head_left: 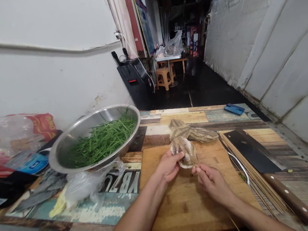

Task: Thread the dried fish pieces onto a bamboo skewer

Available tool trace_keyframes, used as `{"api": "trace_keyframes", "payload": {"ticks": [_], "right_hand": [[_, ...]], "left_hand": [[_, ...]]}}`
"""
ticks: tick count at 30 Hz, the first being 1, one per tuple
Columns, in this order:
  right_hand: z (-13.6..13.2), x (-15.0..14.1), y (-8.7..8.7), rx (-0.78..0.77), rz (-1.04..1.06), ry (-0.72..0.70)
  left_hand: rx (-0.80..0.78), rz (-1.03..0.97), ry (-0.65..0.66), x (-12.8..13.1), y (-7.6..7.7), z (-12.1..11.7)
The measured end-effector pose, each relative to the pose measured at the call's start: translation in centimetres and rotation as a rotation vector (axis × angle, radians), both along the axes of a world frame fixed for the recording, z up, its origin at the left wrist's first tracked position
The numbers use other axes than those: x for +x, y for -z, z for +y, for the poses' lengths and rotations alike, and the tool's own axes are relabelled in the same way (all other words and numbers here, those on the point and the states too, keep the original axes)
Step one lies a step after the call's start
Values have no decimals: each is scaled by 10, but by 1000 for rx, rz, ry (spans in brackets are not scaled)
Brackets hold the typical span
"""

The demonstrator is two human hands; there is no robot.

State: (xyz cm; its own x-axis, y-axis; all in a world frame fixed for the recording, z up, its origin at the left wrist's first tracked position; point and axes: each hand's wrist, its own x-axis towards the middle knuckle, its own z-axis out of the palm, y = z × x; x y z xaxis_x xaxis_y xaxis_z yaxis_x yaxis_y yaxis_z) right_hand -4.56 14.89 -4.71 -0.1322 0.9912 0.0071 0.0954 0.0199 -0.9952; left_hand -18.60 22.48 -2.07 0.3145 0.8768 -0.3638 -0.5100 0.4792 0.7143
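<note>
Resting on the cutting board (187, 198), a pale mushroom piece (184, 153) is pinched by left hand (168, 166) fingers; a thin skewer (197, 164) is clamped in right hand (212, 181) fingers beside it.

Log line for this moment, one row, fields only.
left hand: holds mushroom piece | right hand: pinches skewer at piece | surface: cutting board | nearby: cleaver, skewer bundle, bowl of greens
</note>
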Motion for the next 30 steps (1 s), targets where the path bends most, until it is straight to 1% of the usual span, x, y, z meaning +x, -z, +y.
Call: {"api": "trace_keyframes", "payload": {"ticks": [2, 4, 9, 13, 17, 19, 21, 23, 25, 29, 30], "right_hand": [[1, 0, -1, -44, 21, 14], [1, 2, -1, -56, 5, 39], [-1, 8, -3, 53, -141, 70], [-1, 10, -1, 104, -172, 67], [-1, 11, -2, 83, -179, 60], [-1, 11, -3, 87, -182, 62], [-1, 11, -4, 96, -182, 65], [-2, 11, -4, 102, -184, 64], [-2, 10, -3, 98, -185, 57], [-2, 10, -3, 96, -179, 42], [-2, 10, -3, 98, -179, 43]], "left_hand": [[29, 12, -12, 0, 1, 0], [58, 30, -20, -3, 0, 2], [125, 67, -100, -10, -6, 6], [186, 95, -145, -10, -6, 5], [345, 259, -261, -9, -3, 3], [380, 301, -287, -8, -2, 3], [344, 250, -271, -8, -2, 3], [271, 168, -236, -8, -3, 4], [222, 126, -228, -8, -2, 5], [243, 169, -288, -6, -1, 5], [248, 166, -285, -6, -1, 4]]}}
